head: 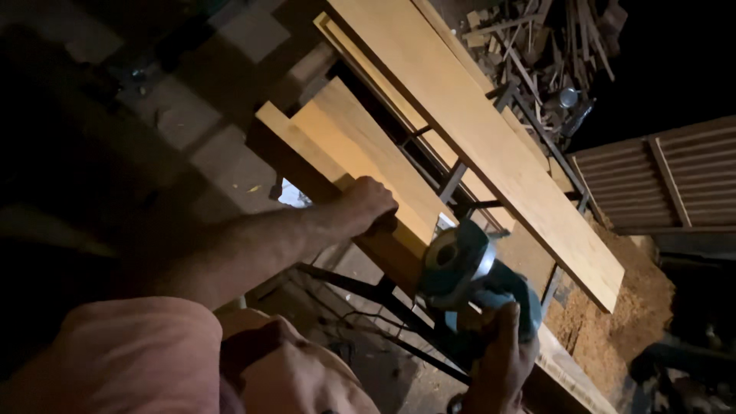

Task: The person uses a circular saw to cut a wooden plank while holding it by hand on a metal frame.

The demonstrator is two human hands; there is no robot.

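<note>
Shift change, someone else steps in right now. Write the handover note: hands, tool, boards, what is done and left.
Left hand: gripping the edge of the short plank, steadying it on the metal stand.
Right hand: holding the teal power cutter, its disc at the plank's near end.
Long board lies on the stand behind; sawdust pile on the floor to the right, offcut heap beyond.
Done: cannot tell how far the cut has gone.
Left: the plank is still in one piece.
</note>
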